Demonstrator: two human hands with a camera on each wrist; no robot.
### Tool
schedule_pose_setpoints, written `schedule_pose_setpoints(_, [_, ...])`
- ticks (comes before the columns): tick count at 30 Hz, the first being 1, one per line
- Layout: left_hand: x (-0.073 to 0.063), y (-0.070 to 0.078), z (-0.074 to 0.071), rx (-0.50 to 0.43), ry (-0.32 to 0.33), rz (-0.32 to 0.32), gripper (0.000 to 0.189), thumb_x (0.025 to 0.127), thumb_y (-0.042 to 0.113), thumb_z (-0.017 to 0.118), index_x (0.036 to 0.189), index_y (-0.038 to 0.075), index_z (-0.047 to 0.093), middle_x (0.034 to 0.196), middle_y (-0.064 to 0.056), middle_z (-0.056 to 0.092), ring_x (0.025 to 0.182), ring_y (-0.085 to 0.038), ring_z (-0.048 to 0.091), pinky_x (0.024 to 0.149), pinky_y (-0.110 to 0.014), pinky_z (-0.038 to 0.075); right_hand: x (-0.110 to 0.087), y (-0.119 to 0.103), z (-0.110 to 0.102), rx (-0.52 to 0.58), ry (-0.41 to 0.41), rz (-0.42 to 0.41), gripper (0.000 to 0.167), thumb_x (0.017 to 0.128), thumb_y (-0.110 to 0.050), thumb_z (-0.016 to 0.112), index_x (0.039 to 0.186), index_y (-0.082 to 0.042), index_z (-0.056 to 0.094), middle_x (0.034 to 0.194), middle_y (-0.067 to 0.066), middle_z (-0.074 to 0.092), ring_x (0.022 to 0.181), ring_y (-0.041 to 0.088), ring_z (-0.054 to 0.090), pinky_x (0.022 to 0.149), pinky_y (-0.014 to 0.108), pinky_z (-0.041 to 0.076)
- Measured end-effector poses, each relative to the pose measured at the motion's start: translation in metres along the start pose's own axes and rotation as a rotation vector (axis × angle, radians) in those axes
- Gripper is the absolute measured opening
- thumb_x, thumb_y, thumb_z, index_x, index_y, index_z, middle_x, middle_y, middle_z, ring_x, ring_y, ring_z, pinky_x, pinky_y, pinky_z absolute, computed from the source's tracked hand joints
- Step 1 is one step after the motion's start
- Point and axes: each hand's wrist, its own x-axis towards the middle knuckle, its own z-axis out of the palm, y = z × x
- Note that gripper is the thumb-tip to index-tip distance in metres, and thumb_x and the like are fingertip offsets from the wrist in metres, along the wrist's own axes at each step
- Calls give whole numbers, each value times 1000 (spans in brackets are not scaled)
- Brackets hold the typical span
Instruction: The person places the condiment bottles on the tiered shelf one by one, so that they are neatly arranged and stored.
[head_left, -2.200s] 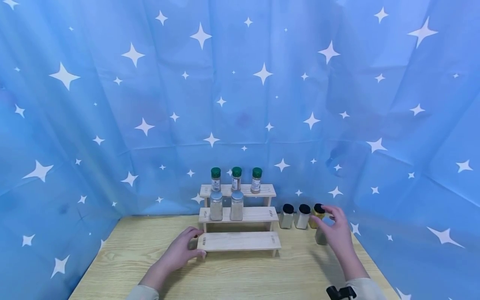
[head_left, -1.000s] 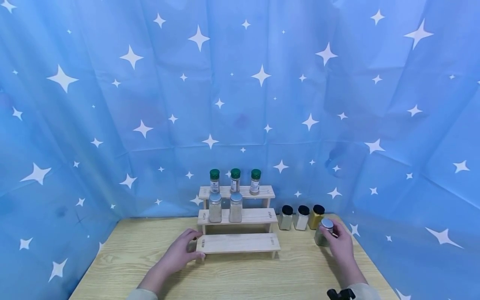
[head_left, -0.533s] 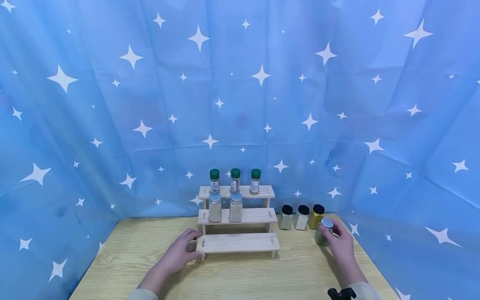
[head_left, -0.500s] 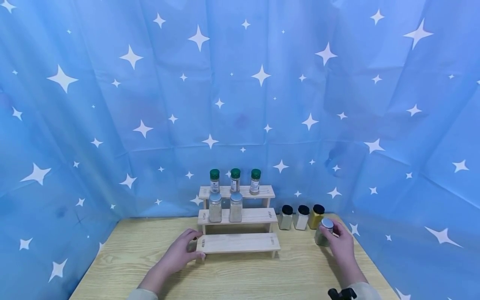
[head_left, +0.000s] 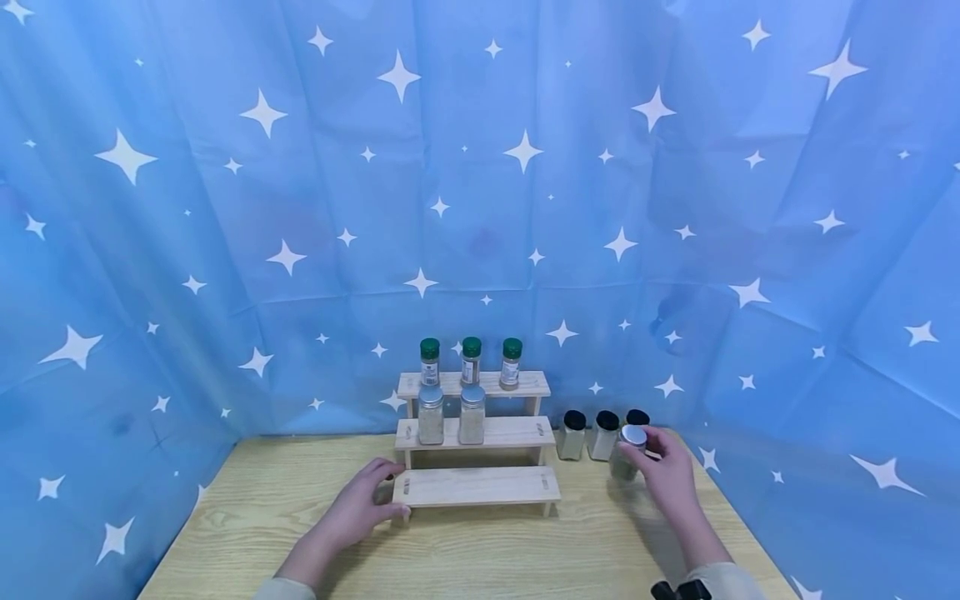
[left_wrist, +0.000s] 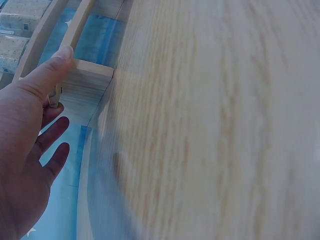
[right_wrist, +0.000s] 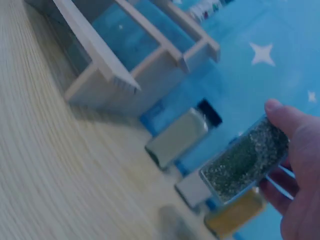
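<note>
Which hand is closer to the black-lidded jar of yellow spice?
Right: the right hand holds a silver-lidded herb jar just in front of the yellow spice jar; the left hand is well left of it, gripping the lowest shelf.

Just behind the right fingers (head_left: 662,439) and the greenish jar (right_wrist: 245,160) they hold, a yellow jar (right_wrist: 236,214) stands in the way, with a white jar (head_left: 602,442) and a pale jar (head_left: 572,442) continuing the row leftward to a narrow gap beside the wooden rack (head_left: 534,383). Nearer the person, bare worktop (head_left: 540,546) runs from the right fingers leftward, passable in front of that row. The left fingers (left_wrist: 56,132) block the left end of the lowest step (head_left: 480,486), otherwise open; beyond it, two silver-lidded jars (head_left: 472,419) obstruct the middle step (head_left: 517,431), with room to their right.
</note>
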Motion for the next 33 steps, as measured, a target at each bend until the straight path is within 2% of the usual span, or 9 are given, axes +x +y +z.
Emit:
schedule_pose_setpoints(4, [0,-1,0,-8,-1,0,74,93,38,90,155,10,61,145,-4,61,136,-38,61,114,-63,52,-2,-18,8,6,-16,-31,62,101,-40,84,147,-4,63,142,18,65,120,12,59,89,9,54])
schedule_pose_setpoints(12, [0,1,1,4,9,11,76,91,41,91,154,10,62,142,-5,62,134,-39,62,112,-64,53,-2,-51,21,60,-18,-86,54,99,-35,88,140,-6,67,131,16,70,108,9,65,80,18,59])
schedule_pose_setpoints(15, [0,1,1,6,10,18,75,91,40,91,154,9,62,141,-4,62,133,-39,62,112,-64,53,-1,-62,27,91,-32,-91,54,98,-31,89,140,-5,67,130,17,70,106,8,66,81,18,59])
schedule_pose_setpoints(21, [1,0,1,4,7,21,76,91,42,90,154,9,62,141,-4,62,134,-38,62,112,-63,53,2,-79,43,145,-53,-152,49,95,-27,92,134,-4,70,126,19,73,106,11,69,84,18,60])
schedule_pose_setpoints(28, [1,-2,1,17,14,26,76,91,44,90,153,10,63,141,-3,63,133,-37,63,112,-63,53,4,-99,63,139,-77,-191,46,95,-25,93,131,-6,72,122,16,73,110,30,69,84,19,60])
schedule_pose_setpoints(33, [1,-1,1,14,14,29,76,91,44,90,153,9,63,141,-3,63,133,-37,63,112,-63,53,6,-109,78,132,-117,-192,50,95,-32,92,133,-7,71,125,15,72,115,31,68,88,19,60])
